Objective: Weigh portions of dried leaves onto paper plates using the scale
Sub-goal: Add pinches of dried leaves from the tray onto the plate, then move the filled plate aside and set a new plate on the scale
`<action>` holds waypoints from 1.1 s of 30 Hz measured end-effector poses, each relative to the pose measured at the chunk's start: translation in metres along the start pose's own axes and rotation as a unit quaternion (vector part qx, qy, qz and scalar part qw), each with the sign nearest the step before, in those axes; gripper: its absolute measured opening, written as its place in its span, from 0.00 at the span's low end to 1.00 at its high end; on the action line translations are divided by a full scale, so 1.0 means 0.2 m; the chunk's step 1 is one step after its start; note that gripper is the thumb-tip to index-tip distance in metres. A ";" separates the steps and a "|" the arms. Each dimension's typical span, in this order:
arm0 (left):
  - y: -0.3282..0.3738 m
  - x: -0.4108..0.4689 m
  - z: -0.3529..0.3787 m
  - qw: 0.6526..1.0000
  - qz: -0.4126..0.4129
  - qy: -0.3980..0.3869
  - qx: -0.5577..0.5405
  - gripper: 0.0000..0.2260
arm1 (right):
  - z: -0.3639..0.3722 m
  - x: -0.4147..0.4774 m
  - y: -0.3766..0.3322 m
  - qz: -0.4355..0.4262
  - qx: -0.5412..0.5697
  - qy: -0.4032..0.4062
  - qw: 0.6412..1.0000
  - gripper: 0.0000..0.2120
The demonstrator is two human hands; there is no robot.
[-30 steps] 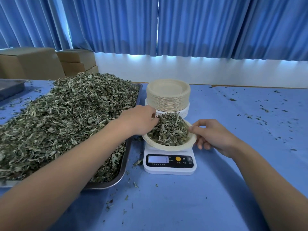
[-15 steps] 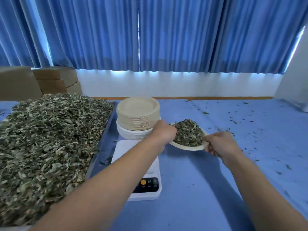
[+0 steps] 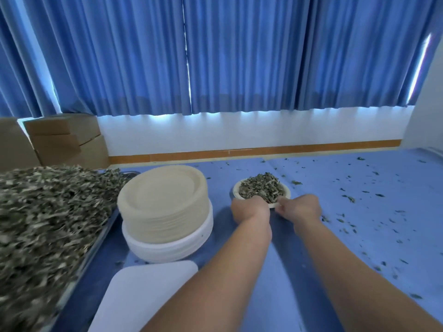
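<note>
While both hands grip the near rim of the filled paper plate (image 3: 262, 190) far out on the blue table (image 3: 335, 236) | left hand (image 3: 249, 208), right hand (image 3: 299, 208) curled, fingers pinching rim | keep it level, release gently so leaves (image 3: 261, 188) don't spill | scale (image 3: 143, 291) sits bare.
</note>
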State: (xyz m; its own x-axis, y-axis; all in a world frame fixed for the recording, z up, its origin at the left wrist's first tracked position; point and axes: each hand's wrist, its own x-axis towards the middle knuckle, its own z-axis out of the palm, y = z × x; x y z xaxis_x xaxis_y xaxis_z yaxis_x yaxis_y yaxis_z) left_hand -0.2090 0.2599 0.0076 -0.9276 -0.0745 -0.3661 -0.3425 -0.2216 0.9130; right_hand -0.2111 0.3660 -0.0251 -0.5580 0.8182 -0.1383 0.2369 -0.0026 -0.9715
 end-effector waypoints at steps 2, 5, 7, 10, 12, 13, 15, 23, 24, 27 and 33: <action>0.02 0.10 0.07 1.000 -0.003 -0.011 0.003 0.18 | 0.07 0.09 -0.04 -0.005 -0.019 0.016 1.000 0.10; 0.05 0.23 0.16 0.999 -0.017 -0.026 0.017 0.19 | 0.17 0.23 -0.07 -0.029 -0.038 0.036 0.998 0.10; 0.06 0.30 0.18 0.999 -0.025 -0.041 0.019 0.18 | 0.23 0.28 -0.06 -0.058 -0.054 0.047 0.996 0.05; 0.06 0.35 0.21 0.998 -0.022 -0.047 0.020 0.16 | 0.26 0.25 -0.04 -0.128 -0.079 0.054 0.987 0.13; 0.07 0.32 0.21 0.998 -0.033 -0.057 0.013 0.16 | 0.25 0.17 -0.03 -0.190 -0.074 0.026 0.979 0.07; 0.07 0.29 0.21 0.996 -0.040 -0.073 0.010 0.15 | 0.25 0.12 -0.04 -0.206 -0.054 0.000 0.977 0.08; 0.11 0.21 0.18 0.993 -0.047 -0.104 0.006 0.11 | 0.22 0.01 -0.08 -0.223 -0.010 -0.031 0.974 0.13; 0.47 -0.12 -0.18 0.984 0.072 -0.163 0.020 0.16 | 0.12 -0.52 -0.40 -0.391 0.048 -0.045 0.918 0.10; 0.52 -0.16 -0.27 0.980 0.109 -0.165 0.034 0.18 | 0.12 -0.60 -0.44 -0.413 0.054 -0.071 0.906 0.10; 0.61 -0.23 -0.59 0.949 0.220 -0.184 0.130 0.19 | 0.15 -0.77 -0.51 -0.470 -0.001 -0.146 0.871 0.08; 0.62 -0.14 -1.15 0.826 0.385 -0.169 0.375 0.13 | 0.22 -0.94 -0.45 -0.539 -0.220 -0.281 0.763 0.02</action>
State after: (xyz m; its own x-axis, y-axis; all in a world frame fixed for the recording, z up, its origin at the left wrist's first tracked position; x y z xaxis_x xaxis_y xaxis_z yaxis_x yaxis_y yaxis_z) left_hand -0.1920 0.0114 0.0905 -0.8593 0.3902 0.3307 0.4894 0.4392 0.7534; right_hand -0.1627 0.1875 0.0808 -0.8406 -0.1687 0.5146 -0.4263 0.7922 -0.4367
